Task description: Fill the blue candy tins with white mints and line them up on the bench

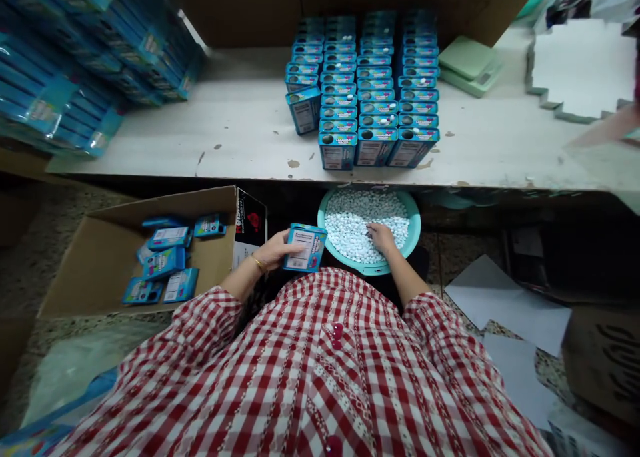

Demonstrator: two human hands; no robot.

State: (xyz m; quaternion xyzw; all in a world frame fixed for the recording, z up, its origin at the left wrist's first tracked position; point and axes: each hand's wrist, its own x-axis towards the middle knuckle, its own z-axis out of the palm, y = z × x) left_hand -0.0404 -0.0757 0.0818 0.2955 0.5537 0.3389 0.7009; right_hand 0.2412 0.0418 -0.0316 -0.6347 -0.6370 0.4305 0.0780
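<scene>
My left hand (277,249) is closed around a blue candy box (304,247), thumb across its printed white panel. The box is held just left of a round turquoise basin (411,244). Small white candies (350,227) fill the basin. Over its right half, my right hand (383,238) reaches down with curled fingers, the tips among the candies. What those fingers hold, if anything, is hidden.
Rows of blue boxes (379,134) stand on the white table (240,130), a few loose candies on top. A green scale (470,64) sits to their right. Wrapped box stacks (60,104) are at left. An open carton (75,277) holds several blue boxes. Papers (505,304) lie at right.
</scene>
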